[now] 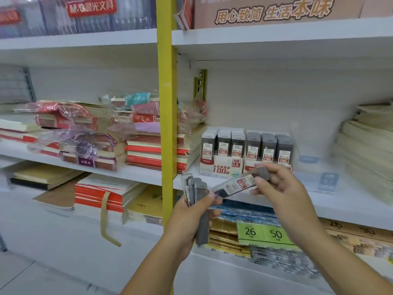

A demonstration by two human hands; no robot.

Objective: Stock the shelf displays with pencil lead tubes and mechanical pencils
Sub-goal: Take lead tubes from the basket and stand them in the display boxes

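Note:
My left hand [191, 218] grips a bundle of several grey pencil lead tubes [194, 191], held upright in front of the yellow post. One more lead tube [236, 185] lies tilted between my hands, pinched near its grey cap by my right hand [274, 184]. Just behind, on the middle shelf, stand two white display boxes: the 0.5 box [221, 165] on the left and the 0.7 box [268, 152] on the right, both packed with rows of upright lead tubes.
A yellow shelf post [168, 124] splits the shelving. Stacked notebooks in plastic wrap [89, 135] fill the left bay. Paper stacks [368, 150] sit at far right. A clear display holder [308, 150] stands right of the boxes. Green price tags [263, 233] lie below.

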